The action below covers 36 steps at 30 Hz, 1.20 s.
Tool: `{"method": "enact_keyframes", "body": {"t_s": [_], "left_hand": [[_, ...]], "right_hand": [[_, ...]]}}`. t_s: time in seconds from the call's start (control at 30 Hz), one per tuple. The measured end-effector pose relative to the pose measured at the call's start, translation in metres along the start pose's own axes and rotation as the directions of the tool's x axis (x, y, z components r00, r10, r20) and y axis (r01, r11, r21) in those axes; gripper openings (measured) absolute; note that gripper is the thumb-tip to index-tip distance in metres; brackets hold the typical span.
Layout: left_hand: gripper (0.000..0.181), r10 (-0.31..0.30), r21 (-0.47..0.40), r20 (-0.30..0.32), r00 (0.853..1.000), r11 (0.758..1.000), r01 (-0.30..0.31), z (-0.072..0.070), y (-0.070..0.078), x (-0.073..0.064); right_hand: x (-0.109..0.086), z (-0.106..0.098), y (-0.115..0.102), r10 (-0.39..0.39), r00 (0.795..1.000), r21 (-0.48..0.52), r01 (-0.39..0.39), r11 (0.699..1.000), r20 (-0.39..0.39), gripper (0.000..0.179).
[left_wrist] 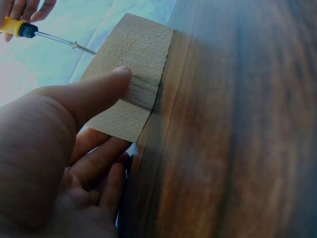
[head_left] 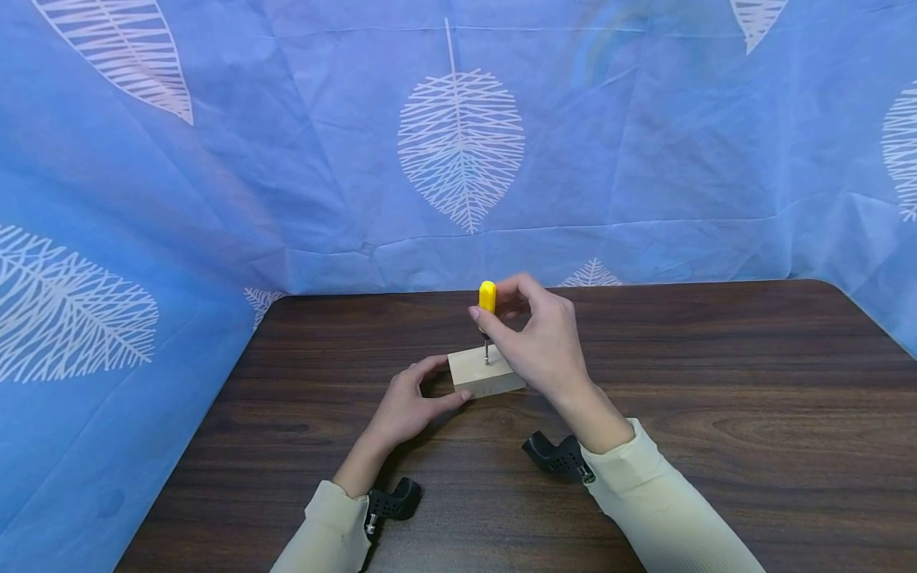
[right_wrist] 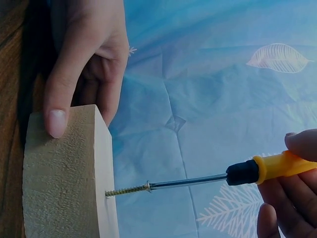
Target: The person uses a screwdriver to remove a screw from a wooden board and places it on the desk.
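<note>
A pale wooden block [head_left: 489, 383] lies on the table, gripped at its left end by my left hand [head_left: 408, 406], the thumb on its near side. A screw [right_wrist: 128, 190] stands upright in the block's top face, much of its thread showing above the wood. Over it, my right hand [head_left: 548, 338] pinches the yellow handle of a screwdriver [head_left: 487, 296] between thumb and fingers. The screwdriver's steel shaft [right_wrist: 188, 182] is in line with the screw, its tip on the screw head. In the left wrist view the left thumb [left_wrist: 106, 91] presses on the block's side.
The dark wood-grain table [head_left: 716, 398] spreads around the block. Behind it hangs a blue cloth [head_left: 322, 159] with white leaf prints. Black wrist-worn devices [head_left: 555, 456] sit by both cream sleeves [head_left: 666, 493].
</note>
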<state>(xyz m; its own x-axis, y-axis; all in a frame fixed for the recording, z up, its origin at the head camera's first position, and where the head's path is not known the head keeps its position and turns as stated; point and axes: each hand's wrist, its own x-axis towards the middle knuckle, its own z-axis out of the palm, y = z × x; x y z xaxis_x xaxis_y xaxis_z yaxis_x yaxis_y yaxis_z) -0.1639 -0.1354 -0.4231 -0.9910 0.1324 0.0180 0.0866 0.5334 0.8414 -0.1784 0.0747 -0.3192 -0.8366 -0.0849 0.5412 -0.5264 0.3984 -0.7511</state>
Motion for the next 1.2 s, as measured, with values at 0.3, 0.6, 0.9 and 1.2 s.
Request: {"method": "enact_keyframes", "body": {"t_s": [0.3, 0.6, 0.9, 1.2], "left_hand": [[0.061, -0.001, 0.005, -0.001, 1.0, 1.0, 0.001, 0.0005, -0.0006, 0.0004], [0.063, -0.014, 0.009, 0.001, 1.0, 1.0, 0.014, 0.0, 0.0001, 0.0002], [0.064, -0.017, 0.015, 0.006, 1.0, 1.0, 0.017, -0.0002, 0.0011, 0.0014], [0.063, -0.009, 0.019, -0.003, 1.0, 1.0, 0.009, -0.0001, 0.0019, -0.0005]], "right_hand": [[-0.0004, 0.0014, 0.0009, -0.019, 0.999, 0.007, 0.019, 1.0, 0.026, 0.018], [-0.001, 0.0022, 0.002, 0.04, 0.997, 0.011, -0.041, 0.999, 0.069, 0.016], [0.0003, 0.0012, 0.0023, -0.005, 0.998, -0.021, 0.006, 1.0, 0.059, 0.016], [0.0, 0.0011, 0.0016, 0.025, 0.998, -0.035, -0.023, 0.999, 0.052, 0.022]]}}
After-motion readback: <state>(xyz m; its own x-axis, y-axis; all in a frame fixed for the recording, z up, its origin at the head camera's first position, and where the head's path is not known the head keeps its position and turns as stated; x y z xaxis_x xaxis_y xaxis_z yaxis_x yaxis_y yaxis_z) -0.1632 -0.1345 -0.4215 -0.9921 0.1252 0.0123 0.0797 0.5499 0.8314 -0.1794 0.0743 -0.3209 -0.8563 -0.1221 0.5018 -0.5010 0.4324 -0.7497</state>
